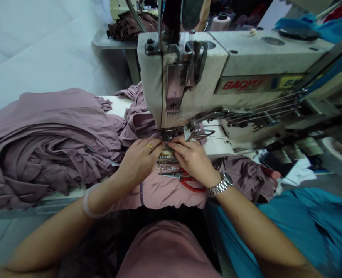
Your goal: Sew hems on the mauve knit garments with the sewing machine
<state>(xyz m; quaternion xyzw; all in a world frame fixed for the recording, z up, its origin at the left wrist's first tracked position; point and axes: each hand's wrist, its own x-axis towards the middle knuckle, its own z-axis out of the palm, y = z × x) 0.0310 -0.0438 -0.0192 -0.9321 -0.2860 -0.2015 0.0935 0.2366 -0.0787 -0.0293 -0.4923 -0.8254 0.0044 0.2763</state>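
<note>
On my feed the industrial sewing machine (263,58), a worn cream head with a red BAOYU label (243,85), fills the upper right and stands over the white work table (115,105); behind it a second table (107,41) carries a brown heap of cloth (132,27), and a teal cloth (283,227) spreads low at the right, beside the person's lap. The largest mass on the work table is a mauve knit cloth (49,150), folded in thick layers left of the needle and hanging over the table's near edge; it narrows toward the presser foot (167,134), with a looser bunch lying right of the hands, and from here I cannot tell which length is sewn and which is left. The left hand (138,162), with a ring (149,146) on one finger, and the right hand (192,160), with a steel watch (224,183) at its wrist, sit almost touching just in front of the foot; both are curled nearly shut, fingertips down on the cloth, and I cannot tell whether they pinch it or only press. Red-handled scissors (192,185) lie on the cloth under the right hand; a metal guide (198,134) stands just right of the foot, so the hands have little room forward.
</note>
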